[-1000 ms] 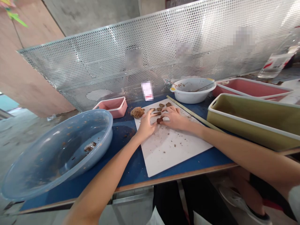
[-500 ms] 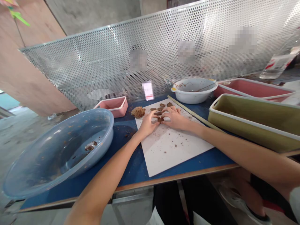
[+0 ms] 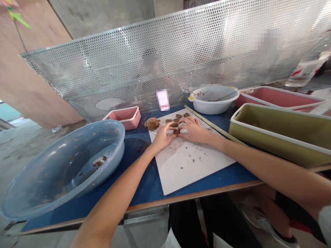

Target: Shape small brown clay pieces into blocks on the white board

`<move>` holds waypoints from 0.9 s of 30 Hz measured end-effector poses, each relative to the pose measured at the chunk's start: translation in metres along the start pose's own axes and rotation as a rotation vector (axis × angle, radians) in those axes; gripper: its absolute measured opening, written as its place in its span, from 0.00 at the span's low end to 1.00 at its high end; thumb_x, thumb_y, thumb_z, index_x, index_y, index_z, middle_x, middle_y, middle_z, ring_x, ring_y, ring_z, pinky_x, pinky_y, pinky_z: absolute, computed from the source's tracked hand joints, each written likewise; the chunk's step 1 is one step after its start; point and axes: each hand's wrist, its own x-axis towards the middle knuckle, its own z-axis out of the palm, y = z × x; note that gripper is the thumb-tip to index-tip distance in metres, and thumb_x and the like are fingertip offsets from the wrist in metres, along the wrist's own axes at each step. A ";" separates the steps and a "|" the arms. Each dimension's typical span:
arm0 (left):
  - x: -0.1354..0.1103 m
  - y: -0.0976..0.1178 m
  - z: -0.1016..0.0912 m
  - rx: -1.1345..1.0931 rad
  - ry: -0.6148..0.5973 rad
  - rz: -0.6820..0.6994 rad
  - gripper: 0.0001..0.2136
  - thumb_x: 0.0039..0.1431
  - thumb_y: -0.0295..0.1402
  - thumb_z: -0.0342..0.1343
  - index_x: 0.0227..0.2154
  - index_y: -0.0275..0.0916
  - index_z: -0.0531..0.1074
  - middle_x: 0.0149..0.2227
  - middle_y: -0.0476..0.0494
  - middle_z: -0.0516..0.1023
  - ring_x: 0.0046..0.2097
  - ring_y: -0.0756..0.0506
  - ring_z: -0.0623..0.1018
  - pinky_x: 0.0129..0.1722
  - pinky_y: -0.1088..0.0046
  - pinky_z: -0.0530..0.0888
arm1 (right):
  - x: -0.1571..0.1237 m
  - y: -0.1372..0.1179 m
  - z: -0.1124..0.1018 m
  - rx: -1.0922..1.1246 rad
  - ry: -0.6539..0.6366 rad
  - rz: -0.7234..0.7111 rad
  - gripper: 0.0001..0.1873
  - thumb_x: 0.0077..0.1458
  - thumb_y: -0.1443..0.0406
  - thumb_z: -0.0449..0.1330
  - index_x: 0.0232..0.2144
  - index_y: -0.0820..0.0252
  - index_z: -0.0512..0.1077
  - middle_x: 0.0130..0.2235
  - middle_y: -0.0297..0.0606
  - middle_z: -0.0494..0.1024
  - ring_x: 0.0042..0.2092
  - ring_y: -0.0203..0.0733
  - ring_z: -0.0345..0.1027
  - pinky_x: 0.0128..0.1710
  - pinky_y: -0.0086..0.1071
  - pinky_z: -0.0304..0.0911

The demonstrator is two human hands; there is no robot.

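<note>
On a white board (image 3: 186, 165) lies a small brown clay piece (image 3: 177, 131), pinched from both sides. My left hand (image 3: 161, 137) has its fingertips closed on the piece's left side, and my right hand (image 3: 192, 130) presses in from the right. Just behind the hands lie several more small brown pieces (image 3: 178, 118) in a cluster. A rough brown lump (image 3: 152, 123) sits at the board's far left corner.
A big blue basin (image 3: 64, 165) stands at the left, a small pink tray (image 3: 124, 117) behind it. Farther back sits a white bowl (image 3: 213, 99); an olive tub (image 3: 281, 132) and a pink tub (image 3: 279, 97) are at the right. A thin stick (image 3: 212, 125) lies beside the board. A perforated metal screen (image 3: 168, 58) backs the blue table (image 3: 144, 186).
Both hands stayed on the small piece, with the fingers shifting slightly as they press it; nothing else moved.
</note>
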 end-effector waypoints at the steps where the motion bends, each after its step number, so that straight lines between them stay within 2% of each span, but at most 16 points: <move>1: 0.000 -0.001 0.001 0.002 0.000 0.005 0.32 0.65 0.27 0.69 0.70 0.38 0.69 0.58 0.33 0.86 0.68 0.34 0.79 0.75 0.48 0.65 | 0.000 0.000 0.000 -0.008 -0.003 0.003 0.15 0.70 0.50 0.64 0.44 0.48 0.86 0.67 0.46 0.77 0.69 0.69 0.61 0.61 0.65 0.63; 6: 0.002 -0.008 0.004 0.016 0.013 0.053 0.31 0.65 0.26 0.68 0.70 0.39 0.69 0.57 0.34 0.87 0.67 0.33 0.79 0.73 0.47 0.66 | 0.000 0.000 0.000 -0.025 -0.024 0.013 0.13 0.70 0.52 0.64 0.44 0.50 0.85 0.68 0.46 0.75 0.70 0.68 0.60 0.62 0.63 0.62; 13: -0.002 -0.017 0.000 -0.004 0.027 0.104 0.33 0.66 0.31 0.71 0.71 0.43 0.68 0.60 0.34 0.85 0.67 0.31 0.78 0.71 0.43 0.68 | -0.002 -0.002 -0.006 -0.047 -0.044 0.010 0.18 0.70 0.47 0.63 0.48 0.50 0.84 0.68 0.46 0.74 0.71 0.70 0.59 0.66 0.67 0.60; 18: -0.005 -0.014 -0.001 0.051 0.099 0.056 0.25 0.71 0.31 0.66 0.68 0.43 0.71 0.55 0.36 0.87 0.63 0.32 0.80 0.69 0.45 0.70 | 0.002 -0.005 -0.004 -0.045 -0.040 0.007 0.18 0.69 0.47 0.65 0.49 0.49 0.84 0.67 0.48 0.75 0.71 0.70 0.59 0.66 0.66 0.60; 27: -0.006 -0.014 -0.001 0.117 0.160 0.037 0.17 0.75 0.34 0.61 0.64 0.42 0.74 0.52 0.37 0.88 0.61 0.34 0.81 0.66 0.51 0.75 | 0.007 -0.007 -0.005 -0.044 -0.040 0.027 0.15 0.71 0.49 0.64 0.42 0.50 0.84 0.67 0.46 0.76 0.70 0.69 0.60 0.65 0.65 0.61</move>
